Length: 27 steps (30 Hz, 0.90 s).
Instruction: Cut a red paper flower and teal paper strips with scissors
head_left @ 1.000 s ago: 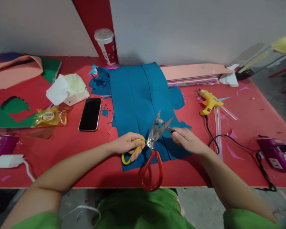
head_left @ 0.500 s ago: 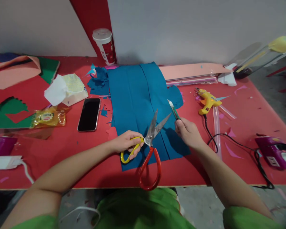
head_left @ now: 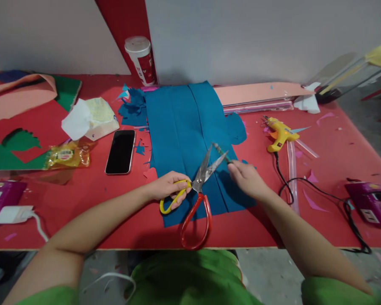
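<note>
My left hand [head_left: 174, 188] is closed round the yellow handle of a pair of scissors [head_left: 197, 182]. Their blades are spread apart and point away from me, while the red handle hangs loose toward the table edge. In my right hand [head_left: 245, 178] is a green utility knife [head_left: 221, 151], its tip turned left and lying close to the scissor blades. Whether knife and blades touch, I cannot tell. Beneath both hands lies blue sheet material [head_left: 173, 127] with long lines across it.
A phone [head_left: 120, 151] lies left of the blue sheet. On the right are a yellow glue gun [head_left: 281, 133] with a black cord and a purple power strip [head_left: 373, 205]. A lidded paper cup [head_left: 141, 61] stands at the wall. Scraps litter the red table [head_left: 127, 228].
My right hand has shifted left and turned the knife, bringing its tip from right of the scissors to beside their blades. The scissors' red handle has swung slightly left.
</note>
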{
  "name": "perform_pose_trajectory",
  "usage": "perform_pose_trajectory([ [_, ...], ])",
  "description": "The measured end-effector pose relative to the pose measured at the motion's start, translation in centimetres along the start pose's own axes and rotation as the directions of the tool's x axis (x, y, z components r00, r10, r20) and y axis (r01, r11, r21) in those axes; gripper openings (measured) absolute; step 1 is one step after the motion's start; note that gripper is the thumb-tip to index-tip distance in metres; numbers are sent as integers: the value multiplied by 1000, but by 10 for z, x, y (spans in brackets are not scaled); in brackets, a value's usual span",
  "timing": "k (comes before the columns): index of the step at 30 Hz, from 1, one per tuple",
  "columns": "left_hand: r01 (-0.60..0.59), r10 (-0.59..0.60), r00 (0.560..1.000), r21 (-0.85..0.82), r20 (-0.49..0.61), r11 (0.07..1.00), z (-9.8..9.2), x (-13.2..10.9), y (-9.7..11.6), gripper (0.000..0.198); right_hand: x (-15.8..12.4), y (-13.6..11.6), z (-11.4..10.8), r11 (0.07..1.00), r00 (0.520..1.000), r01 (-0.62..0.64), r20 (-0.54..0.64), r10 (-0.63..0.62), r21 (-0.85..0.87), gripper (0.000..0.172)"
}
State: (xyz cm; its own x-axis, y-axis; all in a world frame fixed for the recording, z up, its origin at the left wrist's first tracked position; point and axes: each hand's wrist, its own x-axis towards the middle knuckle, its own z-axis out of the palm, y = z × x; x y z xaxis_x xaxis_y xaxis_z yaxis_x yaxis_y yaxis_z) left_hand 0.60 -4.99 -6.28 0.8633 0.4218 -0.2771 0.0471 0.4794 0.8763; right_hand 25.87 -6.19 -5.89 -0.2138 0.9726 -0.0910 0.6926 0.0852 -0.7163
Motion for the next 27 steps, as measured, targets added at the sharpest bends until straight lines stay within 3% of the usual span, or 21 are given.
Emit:
perform_pose_trajectory([
  [2,7,-9,999,42,44,999,2,0,0,38,3,7,-2,997,983,-71,-170,70,4,37],
  [4,7,-9,999,69,32,998,5,1,0,35,5,11,-3,994,965,-78,-244,94,74,38],
  [6,-12,19,997,93,-74,996,7,1,2,30,3,11,-4,995,955,-67,-283,85,75,38],
  [8,-22,62,970,169,-236,985,8,1,6,25,1,7,-5,997,954,-65,-297,50,-43,36],
  [10,15,108,915,301,-388,953,7,0,11,22,-1,1,-3,978,960,-56,-278,-3,-202,31],
  [13,117,121,863,428,-490,896,5,-2,17,22,-5,-9,2,934,987,-22,-154,-36,-358,27],
  [17,196,110,849,501,-517,843,10,-5,25,22,-9,-19,11,888,999,-34,-7,34,-459,26],
  [24,257,148,858,660,-492,706,28,-18,42,22,-12,-38,5,902,997,20,-56,-49,-431,29],
  [27,319,212,841,772,-498,550,33,-27,53,22,-13,-51,-1,917,993,45,-79,-83,-396,31],
])
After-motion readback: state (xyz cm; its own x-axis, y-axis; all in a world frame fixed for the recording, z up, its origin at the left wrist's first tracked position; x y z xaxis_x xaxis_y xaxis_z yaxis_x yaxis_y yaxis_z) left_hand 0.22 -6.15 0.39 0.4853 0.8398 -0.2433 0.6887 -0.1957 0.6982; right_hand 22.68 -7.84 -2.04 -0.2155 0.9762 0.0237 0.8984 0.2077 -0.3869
